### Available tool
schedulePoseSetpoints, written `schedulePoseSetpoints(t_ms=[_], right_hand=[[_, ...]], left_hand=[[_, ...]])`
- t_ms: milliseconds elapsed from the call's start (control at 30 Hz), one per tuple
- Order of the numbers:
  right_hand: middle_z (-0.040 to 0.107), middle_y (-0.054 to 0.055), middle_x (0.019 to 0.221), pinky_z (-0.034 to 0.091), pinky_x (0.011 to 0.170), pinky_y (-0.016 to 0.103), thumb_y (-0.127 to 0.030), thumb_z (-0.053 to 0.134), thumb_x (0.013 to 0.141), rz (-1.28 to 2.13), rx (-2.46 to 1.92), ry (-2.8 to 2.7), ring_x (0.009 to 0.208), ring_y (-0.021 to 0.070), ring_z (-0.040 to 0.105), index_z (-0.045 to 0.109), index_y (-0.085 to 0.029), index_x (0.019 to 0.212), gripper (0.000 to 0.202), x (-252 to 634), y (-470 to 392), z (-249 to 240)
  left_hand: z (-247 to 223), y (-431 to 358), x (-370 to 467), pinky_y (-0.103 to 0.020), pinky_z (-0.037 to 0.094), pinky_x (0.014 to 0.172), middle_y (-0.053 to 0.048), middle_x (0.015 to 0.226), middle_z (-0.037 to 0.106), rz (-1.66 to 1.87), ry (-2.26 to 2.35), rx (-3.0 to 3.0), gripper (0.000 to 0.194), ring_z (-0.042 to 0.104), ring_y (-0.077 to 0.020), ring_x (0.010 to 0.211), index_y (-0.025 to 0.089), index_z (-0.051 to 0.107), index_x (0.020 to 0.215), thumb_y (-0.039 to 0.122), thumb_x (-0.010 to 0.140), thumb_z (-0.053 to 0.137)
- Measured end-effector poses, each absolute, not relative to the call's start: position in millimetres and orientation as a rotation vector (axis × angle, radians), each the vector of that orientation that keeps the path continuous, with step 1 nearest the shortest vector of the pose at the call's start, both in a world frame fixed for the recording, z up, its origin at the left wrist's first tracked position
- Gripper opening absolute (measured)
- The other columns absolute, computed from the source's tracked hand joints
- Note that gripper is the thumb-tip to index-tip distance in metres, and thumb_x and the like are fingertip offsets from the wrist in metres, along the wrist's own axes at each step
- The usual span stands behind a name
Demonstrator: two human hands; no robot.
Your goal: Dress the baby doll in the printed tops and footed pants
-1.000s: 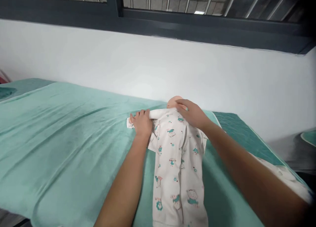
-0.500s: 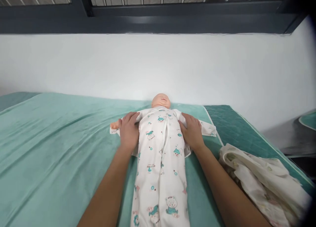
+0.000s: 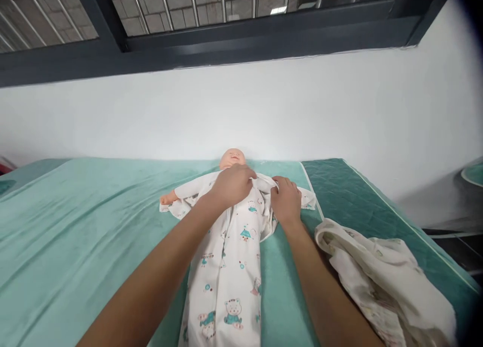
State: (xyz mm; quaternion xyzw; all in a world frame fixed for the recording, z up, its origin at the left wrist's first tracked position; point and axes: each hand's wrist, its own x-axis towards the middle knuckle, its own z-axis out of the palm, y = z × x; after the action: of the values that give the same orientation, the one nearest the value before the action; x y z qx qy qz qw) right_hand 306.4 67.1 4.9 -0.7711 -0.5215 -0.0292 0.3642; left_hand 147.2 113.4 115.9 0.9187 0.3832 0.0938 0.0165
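Observation:
A baby doll (image 3: 232,157) lies on its back on a green sheet (image 3: 113,226), its head near the wall. White printed baby clothing (image 3: 234,266) covers its body and stretches toward me. My left hand (image 3: 234,185) reaches across the doll's chest just below the chin, its fingers closed on the edge of the clothing. My right hand (image 3: 287,198) is at the doll's shoulder on the right, fingers bent onto the clothing there. On the left, the doll's arm (image 3: 169,197) lies stretched out, with its hand showing past loose cloth.
A crumpled white cloth (image 3: 385,271) lies beside my right forearm. Dark green quilted padding (image 3: 335,186) shows at the right. Behind the bed are a white wall (image 3: 264,110) and a dark window frame (image 3: 226,40) with metal bars.
My left hand has moved right, from the doll's side onto its upper chest, drawing the clothing rightward. The doll's sleeve on the left is now uncovered. The view has tilted.

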Motion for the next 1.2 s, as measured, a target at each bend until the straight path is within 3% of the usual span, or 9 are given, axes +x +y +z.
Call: schedulePoseSetpoints(t_ms=[133, 333, 600, 733, 933, 1200], right_hand=[[0.065, 0.010, 0.123, 0.026, 0.105, 0.044, -0.031, 0.047, 0.092, -0.062, -1.975, -1.412, 0.118, 0.0292, 0.051, 0.059, -0.020, 0.121, 0.033, 300.6, 68.4, 4.2], [0.064, 0.011, 0.126, 0.023, 0.108, 0.045, -0.027, 0.046, 0.091, -0.031, -1.974, -1.434, 0.119, 0.0290, 0.050, 0.061, -0.020, 0.117, 0.031, 300.3, 68.6, 4.6], [0.069, 0.011, 0.113, 0.025, 0.105, 0.045, -0.026, 0.043, 0.089, 0.068, -1.976, -1.158, 0.112, 0.0288, 0.055, 0.064, -0.020, 0.115, 0.035, 317.1, 67.4, -0.1], [0.070, 0.012, 0.113, 0.025, 0.105, 0.046, -0.030, 0.045, 0.089, 0.079, -2.014, -1.187, 0.113, 0.0301, 0.055, 0.065, -0.019, 0.113, 0.034, 316.0, 67.6, -1.5], [0.070, 0.011, 0.114, 0.028, 0.103, 0.045, -0.031, 0.044, 0.092, 0.074, -2.035, -1.233, 0.112, 0.0290, 0.056, 0.066, -0.020, 0.115, 0.034, 318.1, 66.8, 0.7], [0.067, 0.014, 0.113, 0.038, 0.086, 0.037, -0.025, 0.039, 0.090, 0.094, -1.949, -1.117, 0.105, 0.0282, 0.056, 0.066, -0.017, 0.110, 0.035, 323.9, 59.0, 3.1]], left_hand=[[115.5, 126.9, 191.5, -0.035, 0.052, 0.082, -0.010, 0.120, 0.068, -0.268, 1.155, 2.967, 0.038, 0.066, -0.0252, 0.103, 0.021, 0.066, 0.118, 0.014, 0.085, 0.049], [103.7, 141.1, 223.1, -0.040, 0.053, 0.083, -0.017, 0.122, 0.065, -0.487, 1.209, 2.943, 0.037, 0.067, -0.0305, 0.101, 0.016, 0.066, 0.115, 0.022, 0.078, 0.063], [104.3, 142.6, 229.1, -0.043, 0.050, 0.088, -0.016, 0.124, 0.065, -0.564, 1.269, 2.962, 0.040, 0.063, -0.0328, 0.111, 0.017, 0.066, 0.115, 0.015, 0.075, 0.066], [84.7, 137.9, 243.8, -0.048, 0.044, 0.097, -0.017, 0.128, 0.063, -0.550, 1.251, 2.993, 0.037, 0.056, -0.0328, 0.120, 0.016, 0.064, 0.120, 0.021, 0.084, 0.058], [68.8, 140.6, 247.5, -0.050, 0.042, 0.095, -0.019, 0.127, 0.063, -0.499, 1.206, 3.058, 0.040, 0.056, -0.0335, 0.119, 0.014, 0.058, 0.126, 0.021, 0.088, 0.053], [94.4, 142.2, 226.3, -0.045, 0.043, 0.092, -0.017, 0.125, 0.063, -0.435, 1.194, 3.154, 0.042, 0.055, -0.0319, 0.116, 0.016, 0.057, 0.124, 0.019, 0.083, 0.061]])
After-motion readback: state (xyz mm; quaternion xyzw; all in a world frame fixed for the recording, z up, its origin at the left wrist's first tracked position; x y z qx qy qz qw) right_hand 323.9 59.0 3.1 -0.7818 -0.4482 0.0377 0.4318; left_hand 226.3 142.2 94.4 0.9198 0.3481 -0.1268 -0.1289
